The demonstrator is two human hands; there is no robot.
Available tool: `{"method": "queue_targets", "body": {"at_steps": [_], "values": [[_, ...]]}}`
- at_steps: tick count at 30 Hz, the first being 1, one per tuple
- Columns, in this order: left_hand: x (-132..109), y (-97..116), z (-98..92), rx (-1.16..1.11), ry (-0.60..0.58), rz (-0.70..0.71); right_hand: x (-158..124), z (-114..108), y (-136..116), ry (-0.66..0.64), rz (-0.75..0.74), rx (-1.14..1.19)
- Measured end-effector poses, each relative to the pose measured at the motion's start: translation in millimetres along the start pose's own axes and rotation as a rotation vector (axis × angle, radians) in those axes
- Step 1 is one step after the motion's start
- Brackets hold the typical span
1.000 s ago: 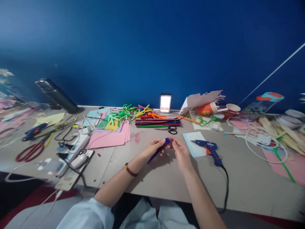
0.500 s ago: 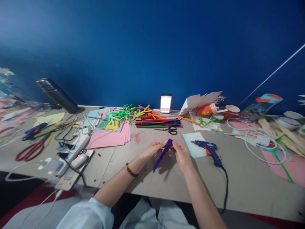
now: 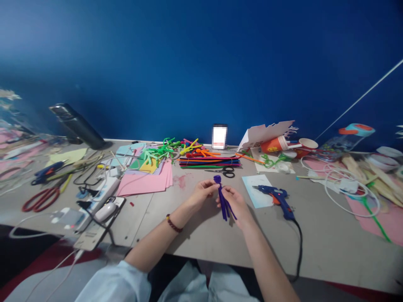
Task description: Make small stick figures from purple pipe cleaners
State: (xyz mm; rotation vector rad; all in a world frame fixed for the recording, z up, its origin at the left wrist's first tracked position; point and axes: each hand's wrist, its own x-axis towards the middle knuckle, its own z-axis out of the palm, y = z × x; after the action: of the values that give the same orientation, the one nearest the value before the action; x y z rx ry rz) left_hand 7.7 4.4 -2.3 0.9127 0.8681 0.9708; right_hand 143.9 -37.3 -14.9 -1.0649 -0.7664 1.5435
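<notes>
Both of my hands meet over the middle of the grey table [image 3: 315, 247]. A folded purple pipe cleaner [image 3: 222, 199] stands between them, its curled top up and its loose ends hanging down toward me. My left hand [image 3: 203, 193] pinches it near the top with closed fingers. My right hand [image 3: 234, 202] is closed round its strands from the right. A beaded bracelet [image 3: 172, 224] sits on my left wrist.
A blue glue gun [image 3: 277, 198] with a black cord lies right of my hands on a pale card [image 3: 256, 189]. Behind are black scissors [image 3: 225, 171], a bundle of coloured pipe cleaners [image 3: 208, 160], pink paper sheets [image 3: 147, 181], red cups [image 3: 273, 144] and a dark bottle [image 3: 75, 125]. Red scissors [image 3: 40, 197] lie far left.
The purple pipe cleaner has swung from slanting down-left to hanging almost straight down, with its strands now spread. Both hands turned slightly while keeping hold of it.
</notes>
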Motion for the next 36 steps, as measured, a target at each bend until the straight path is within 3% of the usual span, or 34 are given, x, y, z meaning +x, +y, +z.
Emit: {"method": "queue_targets", "body": {"at_steps": [7,19,23,28,33,36], "values": [[-3,0,4.4,0.068,0.06,0.004,0,3,1,-0.006,0.004,0.026],[-5,0,8.1,0.041,0.059,0.031,-2,3,2,-0.043,-0.041,-0.057],[-6,9,5.9,0.12,-0.011,0.058,0,-1,-3,-0.036,-0.088,-0.089],[-8,16,3.9,0.296,-0.152,0.047,4,-8,-8,0.099,-0.194,-0.009],[-9,12,3.9,0.375,-0.305,0.028,7,-14,-4,0.087,-0.147,-0.094],[-9,12,2.8,0.469,-0.302,0.05,9,-17,-1,0.094,-0.122,-0.136]]}}
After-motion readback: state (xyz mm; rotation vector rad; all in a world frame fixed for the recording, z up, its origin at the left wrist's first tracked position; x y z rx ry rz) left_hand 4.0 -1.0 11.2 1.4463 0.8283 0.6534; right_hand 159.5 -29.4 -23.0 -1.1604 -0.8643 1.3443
